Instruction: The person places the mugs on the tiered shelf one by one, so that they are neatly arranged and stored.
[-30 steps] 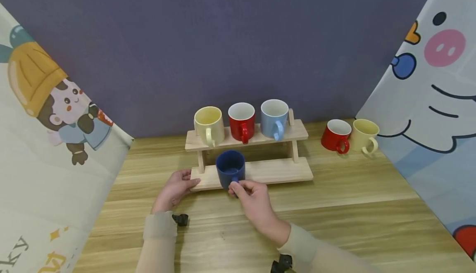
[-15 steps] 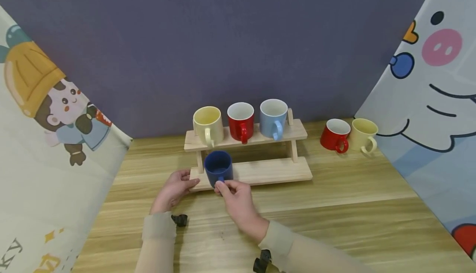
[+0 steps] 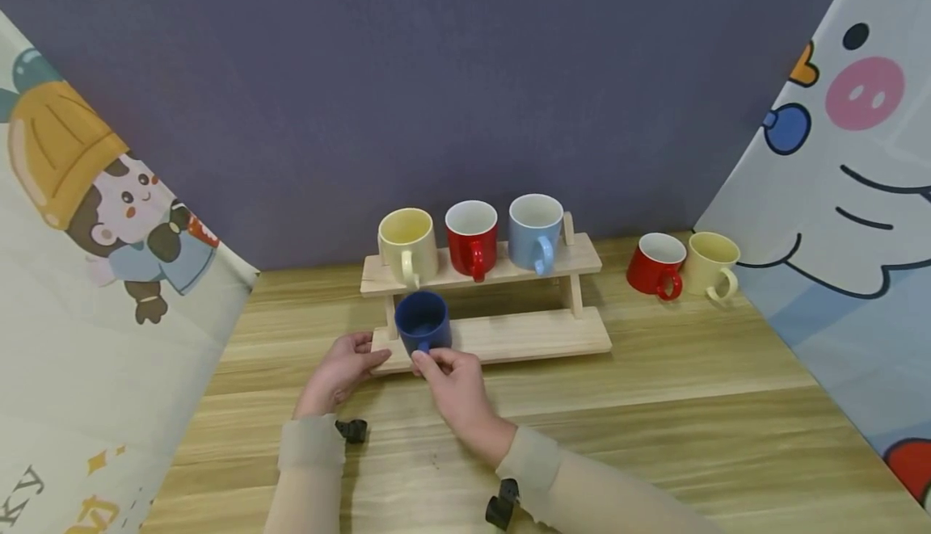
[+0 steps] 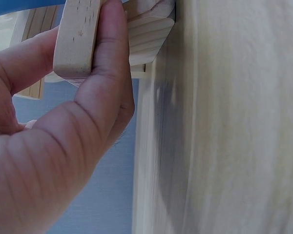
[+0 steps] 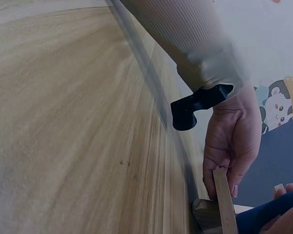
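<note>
A two-tier wooden shelf [image 3: 538, 337] stands at the back of the table. My left hand [image 3: 345, 366] grips the left end of its lower board; in the left wrist view the thumb and fingers lie on either side of that board end [image 4: 77, 41]. With thumb and fingers, my right hand [image 3: 463, 395] pinches the handle of a dark blue mug [image 3: 423, 317], which is upright at the left part of the lower board. Whether its base touches the board is hidden. The right wrist view shows only a piece of the blue mug [image 5: 263, 212] at the bottom corner.
On the upper board stand a yellow mug [image 3: 418, 255], a red mug [image 3: 465, 253] and a light blue mug [image 3: 527, 245]. Another red mug [image 3: 647, 267] and another yellow mug [image 3: 704, 269] stand on the table to the right. A dark wall [image 3: 465, 73] rises behind.
My right hand has carried the blue mug leftward along the lower board, then slightly back toward the wall. The left hand keeps its grip on the board end.
</note>
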Available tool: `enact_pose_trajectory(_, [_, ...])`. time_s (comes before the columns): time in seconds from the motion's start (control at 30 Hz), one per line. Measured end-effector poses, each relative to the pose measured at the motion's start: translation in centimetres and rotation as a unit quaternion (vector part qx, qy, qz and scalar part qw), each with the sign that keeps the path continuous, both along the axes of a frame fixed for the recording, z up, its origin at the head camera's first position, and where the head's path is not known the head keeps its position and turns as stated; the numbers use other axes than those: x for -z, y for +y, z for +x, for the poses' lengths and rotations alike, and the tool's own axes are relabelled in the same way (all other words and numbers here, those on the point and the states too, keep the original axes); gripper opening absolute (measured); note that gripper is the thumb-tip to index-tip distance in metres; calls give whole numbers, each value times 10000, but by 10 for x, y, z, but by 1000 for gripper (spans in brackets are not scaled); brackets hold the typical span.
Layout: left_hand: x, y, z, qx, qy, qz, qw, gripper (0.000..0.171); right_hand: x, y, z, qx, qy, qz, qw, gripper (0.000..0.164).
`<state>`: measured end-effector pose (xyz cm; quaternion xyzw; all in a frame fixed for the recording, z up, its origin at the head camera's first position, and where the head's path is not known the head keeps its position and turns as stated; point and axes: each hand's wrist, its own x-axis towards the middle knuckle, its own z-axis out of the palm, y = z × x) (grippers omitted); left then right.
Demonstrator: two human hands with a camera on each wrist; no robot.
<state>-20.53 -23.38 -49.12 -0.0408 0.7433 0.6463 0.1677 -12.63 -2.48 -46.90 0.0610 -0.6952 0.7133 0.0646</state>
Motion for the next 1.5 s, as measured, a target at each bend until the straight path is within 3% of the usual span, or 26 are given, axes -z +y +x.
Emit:
enact_pose_trajectory(0.2, [0, 0, 0, -7, -5, -4, 10000, 72, 7, 6, -5, -138, -88, 130, 9998, 28])
enact_pose_trajectory(0.5, [0, 0, 0, 1, -7, -39, 10000, 72, 4, 15, -4, -95, -173, 214, 9996, 24])
enact_pose_trajectory(0.93, [-1, -1, 2, 68, -33, 35, 10000, 71, -7, 58, 1, -301, 170, 256, 9991, 23])
enact_pose_trajectory(1.2, [-2, 0, 3, 79, 5, 66, 9999, 71, -21, 98, -2, 158, 365, -39, 9992, 23])
enact_pose_trajectory(1.5, [-4, -1, 2, 133, -42, -44, 9999, 72, -33, 147, -9, 758, 1001, -16, 9921, 19])
